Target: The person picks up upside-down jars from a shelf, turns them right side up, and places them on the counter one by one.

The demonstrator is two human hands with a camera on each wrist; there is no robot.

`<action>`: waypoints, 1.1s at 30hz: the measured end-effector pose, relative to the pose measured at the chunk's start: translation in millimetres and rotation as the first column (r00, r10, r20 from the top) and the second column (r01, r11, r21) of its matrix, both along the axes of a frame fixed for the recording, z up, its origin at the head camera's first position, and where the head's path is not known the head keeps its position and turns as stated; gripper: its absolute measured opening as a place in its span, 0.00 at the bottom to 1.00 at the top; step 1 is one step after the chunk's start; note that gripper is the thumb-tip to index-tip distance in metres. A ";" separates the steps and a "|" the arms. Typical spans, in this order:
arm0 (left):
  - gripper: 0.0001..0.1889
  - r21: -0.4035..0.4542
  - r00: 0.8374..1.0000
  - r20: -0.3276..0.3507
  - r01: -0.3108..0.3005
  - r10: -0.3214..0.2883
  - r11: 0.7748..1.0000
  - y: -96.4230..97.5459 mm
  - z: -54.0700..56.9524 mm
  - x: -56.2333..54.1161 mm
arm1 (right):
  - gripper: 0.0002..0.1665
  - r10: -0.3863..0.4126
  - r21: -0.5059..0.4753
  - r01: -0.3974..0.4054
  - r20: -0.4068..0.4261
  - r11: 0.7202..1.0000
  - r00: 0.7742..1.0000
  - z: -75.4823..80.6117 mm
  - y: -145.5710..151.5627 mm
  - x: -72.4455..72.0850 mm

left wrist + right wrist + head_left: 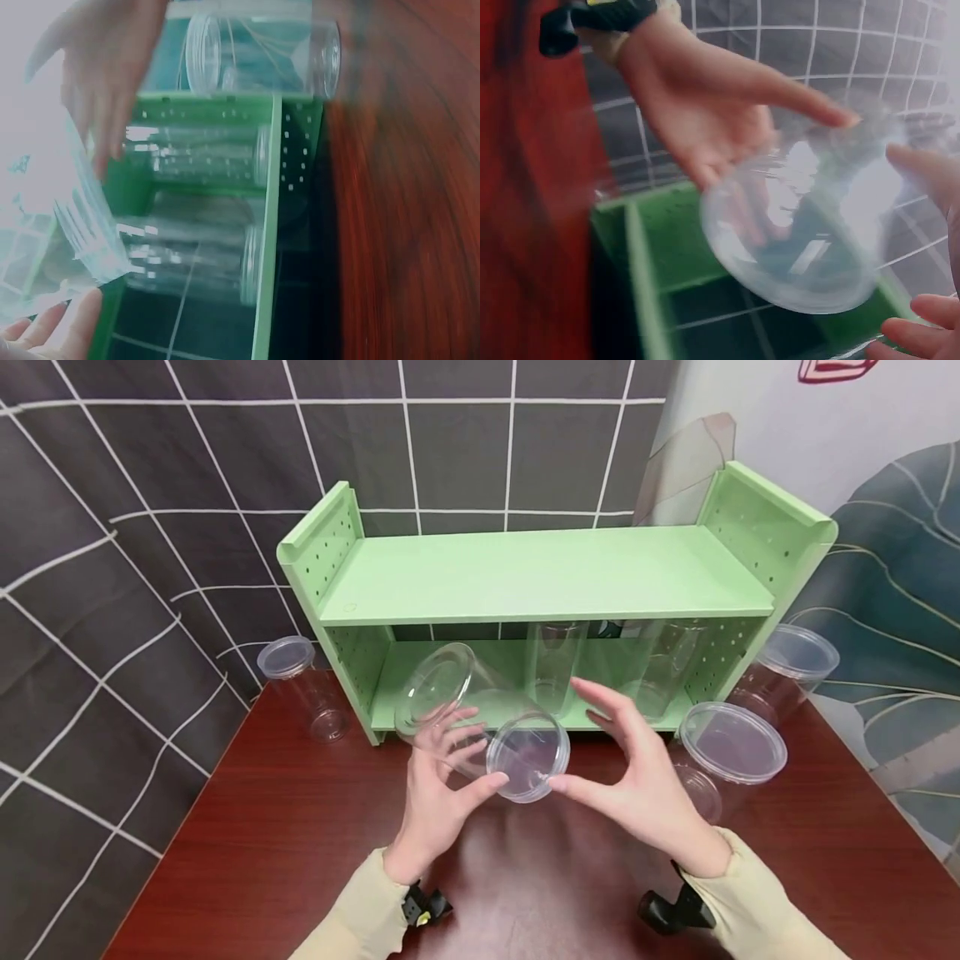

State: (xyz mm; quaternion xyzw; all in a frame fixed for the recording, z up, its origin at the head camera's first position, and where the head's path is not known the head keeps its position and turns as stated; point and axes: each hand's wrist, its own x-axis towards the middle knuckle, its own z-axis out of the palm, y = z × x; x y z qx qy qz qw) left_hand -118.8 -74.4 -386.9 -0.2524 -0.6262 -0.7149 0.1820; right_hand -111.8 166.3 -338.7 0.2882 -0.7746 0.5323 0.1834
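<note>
Clear plastic cylindrical jar [487, 706] tilts before the light-green shelf unit [540, 572], left hand [437, 800] with fingers clamped on it, right hand [641, 781] with fingers apart; steady two-handed support seems advisable.

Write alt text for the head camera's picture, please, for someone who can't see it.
A person's left hand holds a tilted clear jar above a reddish table, the right hand with its thumb at one end's rim. Behind stands a green shelf, more clear jars in and around it.
</note>
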 end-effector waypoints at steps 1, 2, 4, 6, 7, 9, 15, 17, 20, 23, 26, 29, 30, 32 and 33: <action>0.49 0.012 1.000 -0.009 0.018 -0.018 1.000 3.1 0.2 0.6 | 0.62 0.021 0.011 -0.021 0.032 1.000 0.999 -5.1 -0.5 -1.5; 0.50 0.021 0.999 -0.017 0.033 -0.032 0.999 6.0 0.3 1.3 | 0.62 0.051 0.010 -0.052 0.070 0.999 0.996 -9.6 -0.6 -2.5; 0.52 0.035 0.998 -0.029 0.059 -0.058 0.998 11.4 0.5 3.1 | 0.62 0.125 -0.016 -0.124 0.138 0.992 0.983 -16.5 -0.2 -3.5; 0.51 0.048 0.995 -0.041 0.091 -0.089 0.995 15.8 0.9 4.7 | 0.64 0.193 -0.041 -0.189 0.178 0.981 0.965 -20.8 0.7 -3.8; 0.51 0.053 0.993 -0.045 0.108 -0.105 0.993 17.7 1.1 5.4 | 0.65 0.215 -0.043 -0.210 0.184 0.977 0.959 -22.3 1.3 -4.0; 0.50 0.055 0.989 -0.058 0.136 -0.133 0.989 21.0 1.2 6.3 | 0.66 0.252 -0.058 -0.245 0.176 0.968 0.952 -23.9 2.0 -4.2; 0.49 -0.003 0.983 -0.070 0.169 -0.169 0.986 22.0 -0.8 5.2 | 0.66 0.277 -0.115 -0.268 0.073 0.957 0.958 -25.6 1.3 -5.2; 0.51 -0.052 0.984 -0.068 0.161 -0.164 0.986 17.7 -2.9 3.3 | 0.65 0.290 -0.162 -0.279 0.048 0.947 0.956 -24.9 2.1 -5.8; 0.53 -0.127 0.990 -0.113 0.072 -0.086 0.989 6.7 -8.0 -3.2 | 0.65 0.304 -0.238 -0.292 0.011 0.926 0.953 -21.7 5.6 -6.5; 0.55 -0.099 0.973 -0.221 -0.089 0.065 0.991 -9.4 -9.6 -13.6 | 0.64 0.308 -0.310 -0.299 -0.019 0.903 0.951 -16.0 11.3 -6.1; 0.52 0.022 0.924 -0.279 -0.267 0.262 0.963 -30.0 -3.3 -25.6 | 0.65 0.302 -0.364 -0.295 -0.038 0.884 0.953 -9.2 18.1 -4.7; 0.41 0.108 0.870 -0.218 -0.429 0.443 0.897 -53.0 8.5 -34.4 | 0.66 0.290 -0.394 -0.290 -0.062 0.872 0.955 -3.4 23.4 -4.5; 0.37 0.120 0.851 -0.183 -0.477 0.492 0.871 -60.1 12.5 -36.9 | 0.67 0.288 -0.402 -0.289 -0.066 0.869 0.955 -2.1 24.7 -4.5; 0.32 0.119 0.816 -0.113 -0.556 0.567 0.823 -73.0 20.8 -41.6 | 0.68 0.280 -0.407 -0.287 -0.079 0.867 0.957 -0.1 26.7 -4.9; 0.32 0.117 0.799 -0.085 -0.586 0.596 0.802 -78.6 24.4 -44.4 | 0.68 0.275 -0.407 -0.285 -0.084 0.868 0.958 0.4 27.4 -5.2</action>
